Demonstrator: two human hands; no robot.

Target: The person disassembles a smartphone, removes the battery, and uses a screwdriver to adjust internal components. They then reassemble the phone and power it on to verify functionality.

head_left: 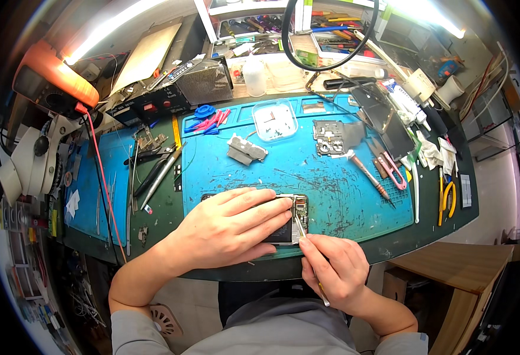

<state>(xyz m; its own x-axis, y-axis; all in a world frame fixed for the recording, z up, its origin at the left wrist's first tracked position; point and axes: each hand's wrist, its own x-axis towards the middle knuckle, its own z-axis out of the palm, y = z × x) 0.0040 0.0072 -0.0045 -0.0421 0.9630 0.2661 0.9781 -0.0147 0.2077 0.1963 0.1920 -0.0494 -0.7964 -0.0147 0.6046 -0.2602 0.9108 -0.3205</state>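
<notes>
An opened smartphone (288, 232) lies on the blue work mat (331, 183) near the front edge, its circuit board bare at the right end. My left hand (230, 228) lies flat across the phone and presses it down. My right hand (331, 266) pinches thin metal tweezers (300, 226), whose tips touch the phone's board. Much of the phone is hidden under my left hand.
On the mat lie a clear parts dish (274, 120), a grey metal part (246, 148), a dark phone frame (329, 137), a screwdriver (369, 176) and pink-handled scissors (395, 171). A microscope (32, 160) stands at left; yellow pliers (447, 198) at right.
</notes>
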